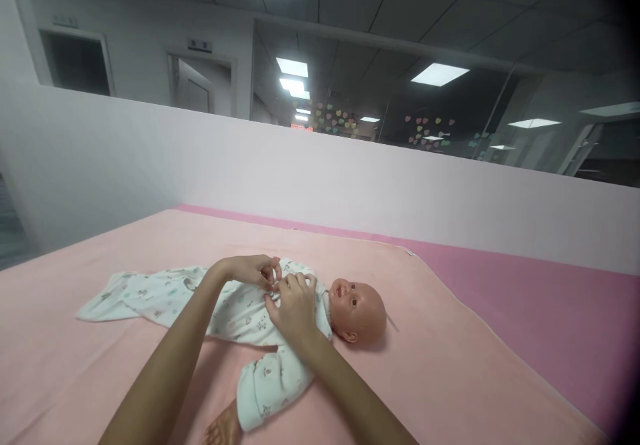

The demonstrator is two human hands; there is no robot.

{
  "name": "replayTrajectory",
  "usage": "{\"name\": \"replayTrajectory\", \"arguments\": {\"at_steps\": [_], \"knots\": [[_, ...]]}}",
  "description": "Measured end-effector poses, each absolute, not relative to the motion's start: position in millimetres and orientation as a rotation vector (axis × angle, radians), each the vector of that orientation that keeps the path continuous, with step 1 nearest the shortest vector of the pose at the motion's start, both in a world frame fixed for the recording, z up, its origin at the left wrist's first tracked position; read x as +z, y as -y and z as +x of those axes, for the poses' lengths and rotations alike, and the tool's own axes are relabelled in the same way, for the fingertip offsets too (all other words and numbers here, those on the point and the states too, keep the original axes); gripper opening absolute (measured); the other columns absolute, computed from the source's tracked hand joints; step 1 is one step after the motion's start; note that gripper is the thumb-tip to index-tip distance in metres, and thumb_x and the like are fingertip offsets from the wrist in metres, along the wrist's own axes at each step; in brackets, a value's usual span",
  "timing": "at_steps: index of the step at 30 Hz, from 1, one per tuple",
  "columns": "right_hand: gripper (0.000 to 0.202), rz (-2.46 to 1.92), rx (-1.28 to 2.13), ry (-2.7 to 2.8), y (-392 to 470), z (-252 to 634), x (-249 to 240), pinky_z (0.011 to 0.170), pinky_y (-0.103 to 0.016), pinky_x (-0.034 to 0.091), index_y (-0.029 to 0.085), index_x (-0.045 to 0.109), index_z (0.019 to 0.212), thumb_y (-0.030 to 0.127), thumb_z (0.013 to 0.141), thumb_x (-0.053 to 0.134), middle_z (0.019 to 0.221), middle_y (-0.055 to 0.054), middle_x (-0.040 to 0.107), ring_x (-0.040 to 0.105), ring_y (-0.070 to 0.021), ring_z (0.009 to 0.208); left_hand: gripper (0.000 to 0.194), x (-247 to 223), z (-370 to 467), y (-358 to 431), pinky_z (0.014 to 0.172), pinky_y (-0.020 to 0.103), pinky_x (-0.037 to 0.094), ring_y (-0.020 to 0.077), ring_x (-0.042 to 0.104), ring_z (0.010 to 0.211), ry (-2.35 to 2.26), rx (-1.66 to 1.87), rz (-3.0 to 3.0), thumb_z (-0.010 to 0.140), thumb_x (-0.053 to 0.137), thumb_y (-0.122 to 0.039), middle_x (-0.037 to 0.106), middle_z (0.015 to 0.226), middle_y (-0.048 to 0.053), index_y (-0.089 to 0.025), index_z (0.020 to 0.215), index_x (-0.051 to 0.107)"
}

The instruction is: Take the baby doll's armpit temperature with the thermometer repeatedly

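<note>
A baby doll [361, 311] lies on its back with its head toward the right. It wears a white baby romper [250, 321] printed with small animals, whose legs stretch flat to the left. At the chest, my left hand [253, 271] pinches the romper's front fabric between bent fingers. My right hand [296, 303] is curled against the same spot, nearer the doll's neck, with its fingertips on the cloth. Both sets of fingertips nearly meet, and any fastener between them is hidden. One doll hand [224, 426] pokes out of the near sleeve [275, 385].
Under the doll spreads a peach-pink sheet [425, 378] over a darker pink surface [525, 305]. A low white wall [350, 178] runs along the far side. Beyond it are doorways and a glass partition with heart stickers [335, 118].
</note>
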State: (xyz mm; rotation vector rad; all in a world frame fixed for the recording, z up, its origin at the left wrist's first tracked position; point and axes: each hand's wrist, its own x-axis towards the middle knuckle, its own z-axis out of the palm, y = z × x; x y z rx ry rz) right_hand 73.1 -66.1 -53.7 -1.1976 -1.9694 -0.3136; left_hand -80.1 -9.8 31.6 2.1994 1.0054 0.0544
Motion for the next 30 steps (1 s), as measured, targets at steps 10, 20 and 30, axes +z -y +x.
{"name": "replayTrajectory", "arguments": {"at_steps": [10, 20, 30], "knots": [[0.003, -1.249, -0.190, 1.810, 64, 65, -61, 0.075, -0.035, 0.028, 0.019, 0.056, 0.070, 0.023, 0.071, 0.057, 0.073, -0.001, 0.058, 0.048, -0.0183, 0.078, 0.032, 23, -87, 5, 0.063, 0.024, 0.041, 0.0153, 0.057, 0.072, -1.069, 0.086, 2.177, 0.070, 0.056, -0.032, 0.064, 0.080, 0.000, -0.022, 0.101, 0.054], [0.006, -1.155, -0.220, 1.915, 60, 65, -63, 0.075, -0.032, 0.027, 0.021, 0.059, 0.080, 0.021, 0.079, 0.054, 0.078, -0.001, 0.059, 0.048, -0.0165, 0.080, 0.039, 20, -97, 0, 0.068, 0.025, 0.043, 0.0175, 0.059, 0.080, -1.211, 0.234, 2.204, 0.069, 0.058, -0.035, 0.065, 0.087, 0.003, -0.022, 0.105, 0.055], [0.011, -1.315, -0.183, 1.955, 58, 91, -36, 0.076, -0.032, 0.027, 0.022, 0.062, 0.075, 0.019, 0.080, 0.052, 0.080, -0.001, 0.063, 0.051, -0.0160, 0.082, 0.052, 17, -125, -5, 0.059, 0.022, 0.039, 0.0143, 0.054, 0.067, -1.252, 0.120, 2.064, 0.060, 0.064, -0.045, 0.060, 0.076, 0.000, -0.024, 0.106, 0.057]]}}
